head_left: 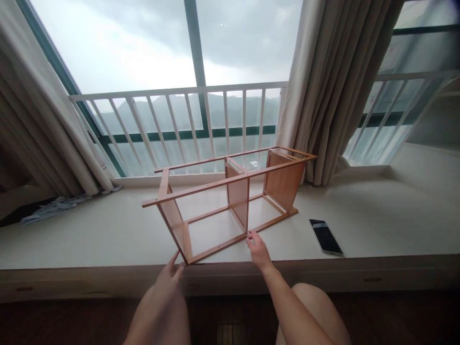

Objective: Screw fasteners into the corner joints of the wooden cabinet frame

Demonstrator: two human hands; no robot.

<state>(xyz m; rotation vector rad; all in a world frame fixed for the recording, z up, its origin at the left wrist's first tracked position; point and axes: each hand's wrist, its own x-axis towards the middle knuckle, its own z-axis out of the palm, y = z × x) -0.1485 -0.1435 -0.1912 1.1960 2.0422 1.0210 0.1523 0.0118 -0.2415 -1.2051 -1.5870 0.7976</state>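
Note:
A reddish-brown wooden shelf rack (212,247) lies on its side on a white window ledge, its three panels standing upright between the long rails. My right hand (258,249) is closed in a pinch at the near lower rail, where the middle panel (237,196) meets it. A small thin metal piece (247,246) shows at those fingertips; its exact kind is too small to tell. At the rack's near left corner is my left hand (171,274), index finger stretched along the end panel (171,218) and thumb apart, touching the edge without wrapping round it.
A dark-screened phone (326,236) lies on the ledge (388,215) to the right of the rack. Behind are a white railing (244,115), windows and beige curtains (334,86). Crumpled grey cloth (53,208) lies at the far left. My knees are below the ledge's front edge.

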